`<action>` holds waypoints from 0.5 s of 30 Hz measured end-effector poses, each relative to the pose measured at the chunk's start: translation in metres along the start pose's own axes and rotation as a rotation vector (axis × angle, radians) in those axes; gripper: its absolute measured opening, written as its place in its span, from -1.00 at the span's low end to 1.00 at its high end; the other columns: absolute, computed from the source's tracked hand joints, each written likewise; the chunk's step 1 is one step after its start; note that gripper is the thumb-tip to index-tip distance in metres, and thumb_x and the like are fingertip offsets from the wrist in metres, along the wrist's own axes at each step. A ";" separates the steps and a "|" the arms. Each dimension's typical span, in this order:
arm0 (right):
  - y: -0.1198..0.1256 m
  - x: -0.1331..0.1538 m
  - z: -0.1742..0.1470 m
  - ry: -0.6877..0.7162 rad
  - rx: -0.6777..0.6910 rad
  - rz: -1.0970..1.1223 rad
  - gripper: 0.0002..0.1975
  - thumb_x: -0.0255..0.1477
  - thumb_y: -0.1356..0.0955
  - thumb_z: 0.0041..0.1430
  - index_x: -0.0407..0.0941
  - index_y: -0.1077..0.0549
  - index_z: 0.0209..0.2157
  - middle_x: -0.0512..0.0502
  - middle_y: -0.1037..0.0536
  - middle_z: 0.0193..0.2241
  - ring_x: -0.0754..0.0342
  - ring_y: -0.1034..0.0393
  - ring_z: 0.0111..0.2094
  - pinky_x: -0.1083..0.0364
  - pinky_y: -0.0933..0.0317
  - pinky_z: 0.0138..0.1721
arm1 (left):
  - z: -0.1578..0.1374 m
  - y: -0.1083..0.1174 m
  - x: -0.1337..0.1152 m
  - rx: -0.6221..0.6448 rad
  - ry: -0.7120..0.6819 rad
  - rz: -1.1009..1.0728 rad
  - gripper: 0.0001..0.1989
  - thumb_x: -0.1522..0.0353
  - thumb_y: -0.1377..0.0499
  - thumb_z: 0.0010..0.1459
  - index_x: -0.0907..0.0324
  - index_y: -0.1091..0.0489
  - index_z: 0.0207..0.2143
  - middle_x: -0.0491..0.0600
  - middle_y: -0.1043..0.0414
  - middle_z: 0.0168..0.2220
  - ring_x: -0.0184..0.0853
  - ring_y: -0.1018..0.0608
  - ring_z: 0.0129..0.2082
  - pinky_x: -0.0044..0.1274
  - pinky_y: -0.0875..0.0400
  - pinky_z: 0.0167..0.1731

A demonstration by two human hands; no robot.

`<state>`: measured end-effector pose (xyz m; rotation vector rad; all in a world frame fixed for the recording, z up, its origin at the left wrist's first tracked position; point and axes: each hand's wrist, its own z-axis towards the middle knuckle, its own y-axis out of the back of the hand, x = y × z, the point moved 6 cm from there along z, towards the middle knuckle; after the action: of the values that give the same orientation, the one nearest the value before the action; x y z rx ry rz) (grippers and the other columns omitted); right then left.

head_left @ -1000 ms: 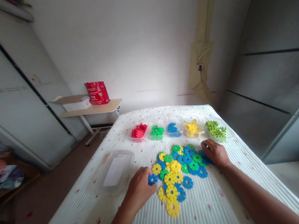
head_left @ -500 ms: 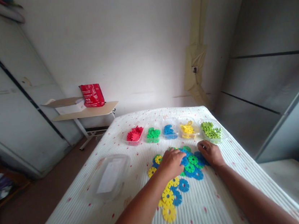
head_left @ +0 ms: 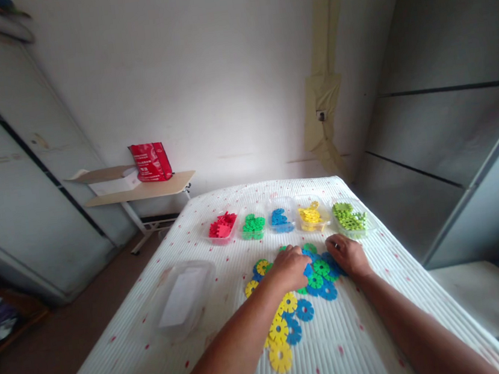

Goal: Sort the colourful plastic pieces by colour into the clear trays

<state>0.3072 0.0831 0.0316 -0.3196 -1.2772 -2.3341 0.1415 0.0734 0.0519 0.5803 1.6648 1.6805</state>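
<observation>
Flower-shaped notched plastic discs lie in a loose pile on the table, mixing blue discs (head_left: pixel 327 291), green discs (head_left: pixel 315 280) and yellow discs (head_left: pixel 278 329). My left hand (head_left: pixel 292 266) rests over the middle of the pile, fingers curled down among the discs. A blue disc shows at its fingertips, but the grip itself is hidden. At the pile's right edge is my right hand (head_left: pixel 347 255), its fingers bent inward beside blue discs. What those fingers hold, if anything, cannot be made out.
Behind the pile stand clear tubs with red pieces (head_left: pixel 222 225), green pieces (head_left: pixel 253 226), blue pieces (head_left: pixel 281 220), yellow pieces (head_left: pixel 311 216) and lime pieces (head_left: pixel 349 216). A clear plastic lid (head_left: pixel 205 286) with a white label lies left. A side table (head_left: pixel 154 189) holds a red bag (head_left: pixel 151 162).
The whole view has shifted slightly. Both hands keep almost the same place at the pile, and no disc has visibly been moved.
</observation>
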 end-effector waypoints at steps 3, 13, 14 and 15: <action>0.000 0.000 0.000 -0.001 0.002 0.009 -0.68 -0.30 -0.15 0.13 -0.11 -0.44 -0.47 -0.11 -0.50 -0.46 0.07 -0.38 -0.43 0.16 -0.17 -0.38 | 0.001 0.002 -0.001 0.014 0.016 -0.002 -0.66 0.43 -0.15 -0.11 0.14 -0.45 -0.20 0.04 -0.41 -0.22 -0.20 -0.42 -0.15 -0.42 -0.36 -0.13; 0.000 -0.001 0.000 -0.016 -0.003 0.013 -0.70 -0.31 -0.15 0.13 -0.10 -0.44 -0.47 -0.10 -0.50 -0.47 0.07 -0.39 -0.43 0.15 -0.18 -0.38 | -0.001 0.008 0.001 -0.055 0.033 -0.013 -0.70 0.43 -0.20 -0.16 0.16 -0.42 -0.26 0.05 -0.41 -0.24 -0.18 -0.41 -0.14 -0.41 -0.34 -0.11; 0.000 -0.001 0.000 -0.018 -0.004 0.015 -0.69 -0.31 -0.15 0.13 -0.11 -0.45 -0.46 -0.10 -0.50 -0.47 0.07 -0.39 -0.43 0.15 -0.18 -0.38 | -0.003 0.011 0.005 -0.081 0.040 -0.029 -0.70 0.42 -0.20 -0.15 0.16 -0.41 -0.26 0.04 -0.41 -0.24 -0.19 -0.41 -0.14 -0.43 -0.34 -0.11; 0.000 -0.001 0.000 -0.019 -0.001 0.016 -0.69 -0.31 -0.15 0.13 -0.11 -0.45 -0.46 -0.10 -0.50 -0.47 0.07 -0.39 -0.43 0.15 -0.18 -0.38 | -0.006 0.014 0.010 -0.107 0.048 -0.052 -0.70 0.41 -0.21 -0.15 0.16 -0.41 -0.26 0.03 -0.40 -0.24 -0.20 -0.41 -0.14 -0.45 -0.34 -0.11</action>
<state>0.3084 0.0837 0.0312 -0.3520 -1.2778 -2.3237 0.1287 0.0778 0.0637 0.4443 1.5988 1.7458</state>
